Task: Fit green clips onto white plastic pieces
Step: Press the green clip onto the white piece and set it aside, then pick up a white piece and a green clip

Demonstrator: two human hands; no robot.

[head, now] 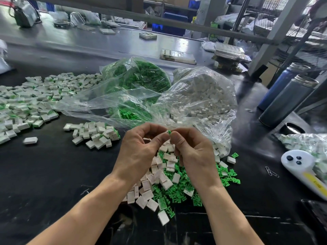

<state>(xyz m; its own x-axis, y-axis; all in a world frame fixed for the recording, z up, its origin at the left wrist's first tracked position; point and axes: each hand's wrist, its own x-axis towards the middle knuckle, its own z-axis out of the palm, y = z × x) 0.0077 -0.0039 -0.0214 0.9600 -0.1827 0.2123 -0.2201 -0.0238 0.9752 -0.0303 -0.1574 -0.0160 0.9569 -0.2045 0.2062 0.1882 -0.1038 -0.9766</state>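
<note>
Both hands meet above the black table (pixel 53 174). The left hand (pixel 139 152) and the right hand (pixel 192 154) pinch one small green clip (pixel 169 132) together between their fingertips. Below them lies a loose heap of white pieces (pixel 159 181) mixed with green clips (pixel 178 193). Behind stand two clear bags, one of green clips (pixel 141 76), one of white pieces (pixel 203 96).

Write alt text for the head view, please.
Two hands, left hand and right hand, pinch a green clip together above a pile of white pieces and loose clips on a black table, with two open plastic bags behind.
</note>
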